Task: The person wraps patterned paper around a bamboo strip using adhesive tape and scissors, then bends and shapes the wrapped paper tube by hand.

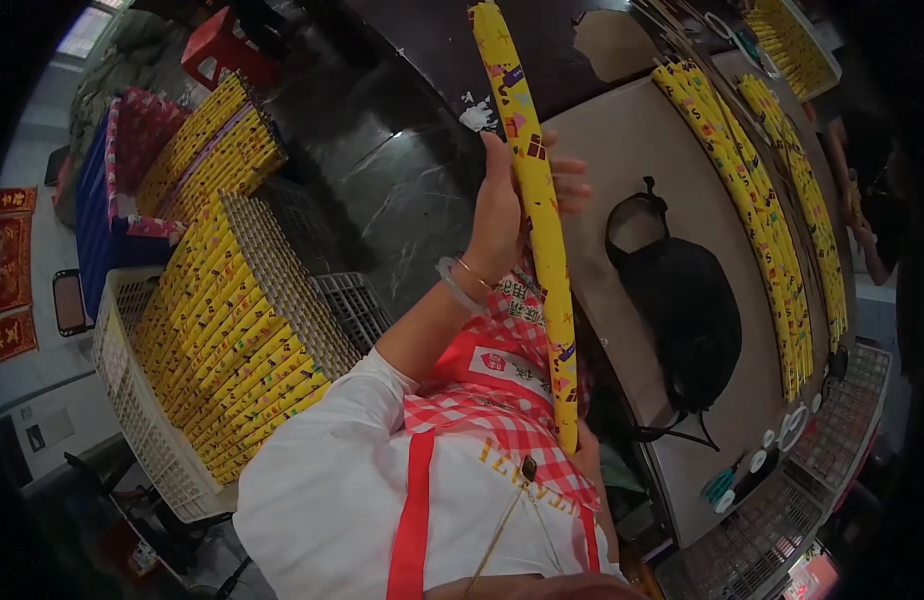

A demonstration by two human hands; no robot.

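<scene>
A long, slim yellow tube [531, 150] with small printed motifs stands nearly upright in front of my body, tilted a little to the left at its top. My left hand [502, 195] is behind its upper half, with the palm against or close to it. The thumb sticks up on one side and the fingers stretch out past the other side, not wrapped around it. At the tube's lower end is my right hand [586, 462], mostly hidden by the tube and my apron; its fingers appear closed at that end.
Left, a cream crate [132, 370] holds stacked yellow tubes [242, 340]. Right, the brown table [622, 170] bears a black bag [682, 315], more yellow tubes [757, 220] and teal-handled scissors [720, 487]. Another person's arm [842, 160] is at far right; a red stool [217, 50] stands behind.
</scene>
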